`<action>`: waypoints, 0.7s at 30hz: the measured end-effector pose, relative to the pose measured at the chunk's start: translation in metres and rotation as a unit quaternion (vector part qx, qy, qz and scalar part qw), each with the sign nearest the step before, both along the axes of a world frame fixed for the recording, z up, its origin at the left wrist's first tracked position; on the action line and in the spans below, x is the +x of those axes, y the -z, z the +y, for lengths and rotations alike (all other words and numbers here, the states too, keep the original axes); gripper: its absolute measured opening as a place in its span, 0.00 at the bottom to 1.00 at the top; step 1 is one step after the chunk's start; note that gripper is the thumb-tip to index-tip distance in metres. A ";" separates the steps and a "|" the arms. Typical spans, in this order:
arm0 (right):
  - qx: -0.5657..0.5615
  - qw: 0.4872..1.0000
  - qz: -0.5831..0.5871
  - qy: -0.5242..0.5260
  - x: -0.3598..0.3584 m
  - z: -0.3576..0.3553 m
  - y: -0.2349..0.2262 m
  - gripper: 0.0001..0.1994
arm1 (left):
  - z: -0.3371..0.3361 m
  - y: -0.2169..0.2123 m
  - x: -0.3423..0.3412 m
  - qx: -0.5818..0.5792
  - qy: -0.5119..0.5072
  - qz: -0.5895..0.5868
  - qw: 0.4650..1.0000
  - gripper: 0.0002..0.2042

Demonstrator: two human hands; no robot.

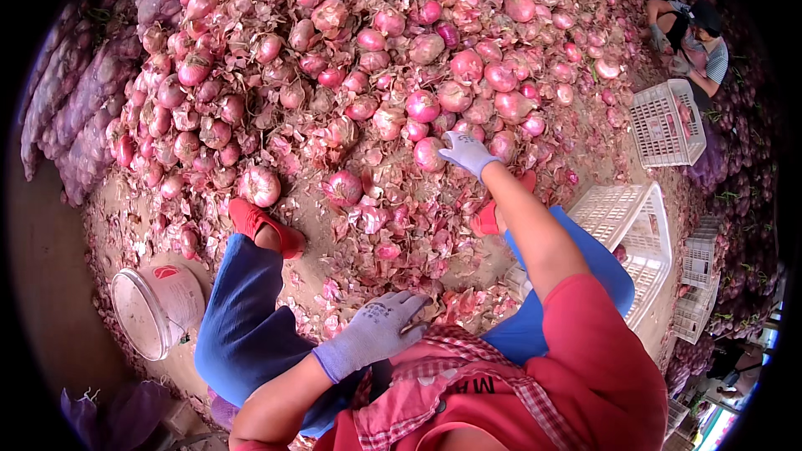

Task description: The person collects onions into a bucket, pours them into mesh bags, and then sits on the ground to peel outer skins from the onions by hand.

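My right hand (468,155), in a pale lavender knit glove, reaches into the near side of a heap of red onions (401,46). Its thumb and forefinger are apart beside a round red onion (428,154), at its right edge; whether they touch it I cannot make out. My left hand (378,332), gloved the same way, hovers palm down in front of my lap. Its fingers stretch to the right with the thumb apart, and nothing shows in it. Single onions lie nearer my feet, one large onion (260,186) by the left shoe and another onion (342,189) between the shoes.
A white plastic crate (656,225) stands by my right knee, another crate (668,124) farther off near a crouching person (697,42). A white bucket (159,305) is left of my leg. Filled mesh sacks (79,108) are stacked far left. Dry onion skins (393,238) litter the ground.
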State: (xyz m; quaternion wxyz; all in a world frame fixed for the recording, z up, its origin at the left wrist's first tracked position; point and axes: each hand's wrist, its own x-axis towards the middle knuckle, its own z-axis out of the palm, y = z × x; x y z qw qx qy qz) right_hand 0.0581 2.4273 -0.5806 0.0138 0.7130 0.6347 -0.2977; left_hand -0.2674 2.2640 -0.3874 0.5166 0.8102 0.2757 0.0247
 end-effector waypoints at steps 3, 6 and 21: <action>-0.041 0.994 -0.084 0.062 -0.072 0.000 0.029 0.40 | 0.005 -0.008 -0.004 -0.041 -0.025 0.003 0.999 0.22; 0.092 0.976 -0.198 0.011 -0.083 -0.003 0.064 0.43 | 0.012 -0.010 -0.003 -0.055 -0.013 0.031 0.998 0.23; -0.003 0.507 0.812 0.289 -0.099 -0.070 0.002 0.25 | 0.043 0.042 -0.037 0.054 -0.080 0.122 0.988 0.17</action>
